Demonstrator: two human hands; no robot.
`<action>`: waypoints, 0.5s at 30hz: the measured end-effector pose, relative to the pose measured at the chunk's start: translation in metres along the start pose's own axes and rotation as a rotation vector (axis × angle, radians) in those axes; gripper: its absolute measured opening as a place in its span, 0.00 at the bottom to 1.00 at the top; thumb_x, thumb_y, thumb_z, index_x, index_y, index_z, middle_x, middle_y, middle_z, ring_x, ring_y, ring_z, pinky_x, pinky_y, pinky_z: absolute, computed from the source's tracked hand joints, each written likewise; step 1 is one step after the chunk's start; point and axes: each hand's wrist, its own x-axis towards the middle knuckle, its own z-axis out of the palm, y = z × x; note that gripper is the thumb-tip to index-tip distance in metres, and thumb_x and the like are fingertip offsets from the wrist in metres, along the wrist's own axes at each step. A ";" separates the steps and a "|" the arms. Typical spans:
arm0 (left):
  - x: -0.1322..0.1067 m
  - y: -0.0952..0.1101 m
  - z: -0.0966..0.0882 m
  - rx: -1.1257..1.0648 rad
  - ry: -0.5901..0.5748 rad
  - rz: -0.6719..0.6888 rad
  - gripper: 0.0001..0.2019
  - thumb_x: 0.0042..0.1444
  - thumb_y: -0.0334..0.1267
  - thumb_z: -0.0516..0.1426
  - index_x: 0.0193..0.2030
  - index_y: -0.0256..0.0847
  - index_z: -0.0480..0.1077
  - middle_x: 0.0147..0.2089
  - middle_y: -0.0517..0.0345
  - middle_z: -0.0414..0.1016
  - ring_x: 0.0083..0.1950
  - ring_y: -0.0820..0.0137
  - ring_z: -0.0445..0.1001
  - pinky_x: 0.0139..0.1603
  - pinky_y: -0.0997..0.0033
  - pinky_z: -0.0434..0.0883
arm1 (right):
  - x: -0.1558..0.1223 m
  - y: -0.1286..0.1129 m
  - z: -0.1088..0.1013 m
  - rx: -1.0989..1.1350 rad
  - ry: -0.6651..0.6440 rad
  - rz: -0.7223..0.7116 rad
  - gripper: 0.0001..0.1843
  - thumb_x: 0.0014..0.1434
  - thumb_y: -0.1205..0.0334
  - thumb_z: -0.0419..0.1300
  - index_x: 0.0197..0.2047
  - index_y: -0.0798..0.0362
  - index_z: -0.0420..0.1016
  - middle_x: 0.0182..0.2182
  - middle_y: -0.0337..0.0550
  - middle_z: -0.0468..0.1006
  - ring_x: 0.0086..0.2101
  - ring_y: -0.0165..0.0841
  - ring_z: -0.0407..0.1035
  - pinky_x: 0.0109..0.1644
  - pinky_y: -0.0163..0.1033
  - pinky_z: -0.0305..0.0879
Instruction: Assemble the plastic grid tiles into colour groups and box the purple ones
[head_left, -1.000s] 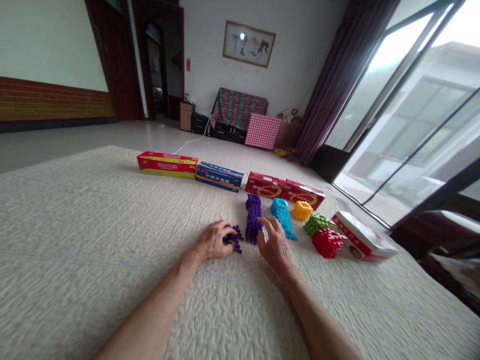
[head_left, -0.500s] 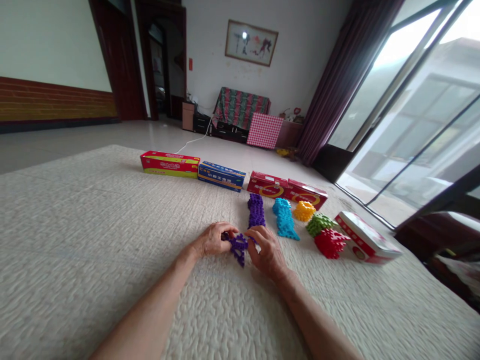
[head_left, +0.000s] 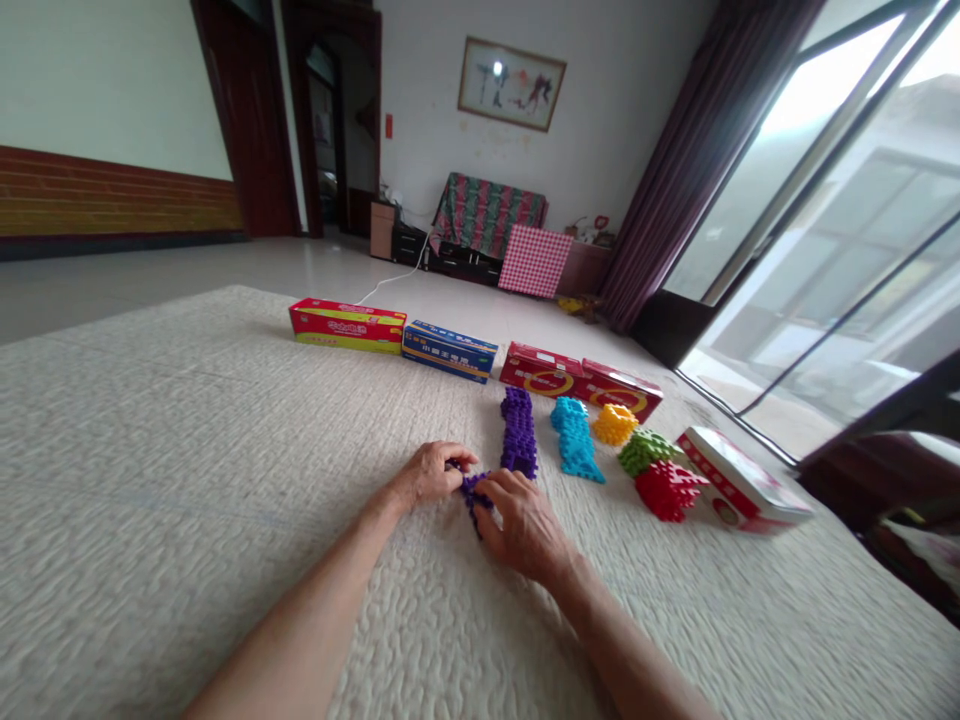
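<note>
Low over the pale quilted cover, my left hand (head_left: 433,473) is closed on the left end of some purple toothed building pieces (head_left: 472,487). From the other side, my right hand (head_left: 521,520) is closed over the right part of the same pieces and hides much of them. Just beyond my right hand lies a longer purple block structure (head_left: 518,430). To its right lies a light blue structure (head_left: 575,440) of the same kind, then a small yellow one (head_left: 615,424), a green one (head_left: 647,452) and a red one (head_left: 669,490).
A red and yellow box (head_left: 349,327), a blue box (head_left: 448,352) and two dark red boxes (head_left: 541,371) stand in a row at the back. A white and red box (head_left: 742,480) lies at the right. The quilted cover (head_left: 187,450) spreads underneath.
My right hand has moved slightly left and down over the purple pieces, covering more of them. The longer purple structure behind shows more fully. The view has shifted slightly.
</note>
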 end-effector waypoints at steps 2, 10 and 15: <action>0.001 -0.002 0.001 0.017 0.054 -0.028 0.18 0.43 0.25 0.52 0.39 0.40 0.76 0.36 0.59 0.79 0.39 0.71 0.76 0.44 0.74 0.70 | 0.000 -0.005 0.002 0.061 -0.003 0.001 0.10 0.59 0.66 0.55 0.44 0.53 0.72 0.40 0.48 0.74 0.41 0.36 0.68 0.47 0.42 0.64; 0.003 -0.005 0.000 0.001 0.149 -0.062 0.16 0.48 0.26 0.51 0.40 0.40 0.76 0.39 0.59 0.80 0.42 0.72 0.77 0.47 0.75 0.71 | 0.002 -0.018 0.015 0.273 -0.006 -0.086 0.14 0.55 0.68 0.58 0.46 0.53 0.72 0.45 0.48 0.73 0.45 0.37 0.67 0.51 0.43 0.64; 0.004 -0.009 -0.001 -0.051 0.167 -0.080 0.15 0.48 0.27 0.52 0.40 0.40 0.76 0.39 0.58 0.81 0.42 0.71 0.77 0.48 0.72 0.71 | 0.002 -0.020 0.014 0.243 -0.004 -0.110 0.19 0.52 0.63 0.63 0.49 0.53 0.71 0.47 0.49 0.73 0.47 0.39 0.66 0.53 0.46 0.63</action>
